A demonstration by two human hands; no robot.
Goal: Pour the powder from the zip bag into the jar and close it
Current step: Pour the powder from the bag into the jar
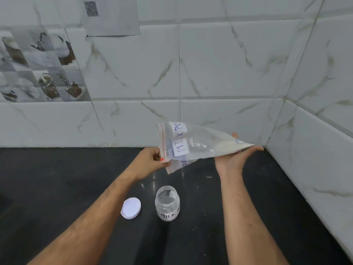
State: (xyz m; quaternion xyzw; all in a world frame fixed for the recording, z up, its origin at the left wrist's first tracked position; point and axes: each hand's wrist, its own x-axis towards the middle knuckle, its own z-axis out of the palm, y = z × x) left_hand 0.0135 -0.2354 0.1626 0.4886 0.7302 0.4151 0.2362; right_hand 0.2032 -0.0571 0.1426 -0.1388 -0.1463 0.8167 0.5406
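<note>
Head view, risk: zip bag [193,145] at 12 o'clock sits well beyond the jar [167,203], so I judge powder could spill onto the black counter [57,178] | left hand [150,157] pinches its zip edge, right hand [236,159] cradles the powder end with loosely bent fingers | jar at 6, open, white residue inside | lid [131,208] at 7, off.

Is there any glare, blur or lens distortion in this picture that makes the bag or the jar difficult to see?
In the head view, the tile lines bend toward the edges, which is wide-angle distortion. Small bright reflections lie on the black counter behind the jar. The zip bag shines in places, yet its label is readable. The decorated tiles at left look blurred. The jar and its lid are fairly sharp.
</note>
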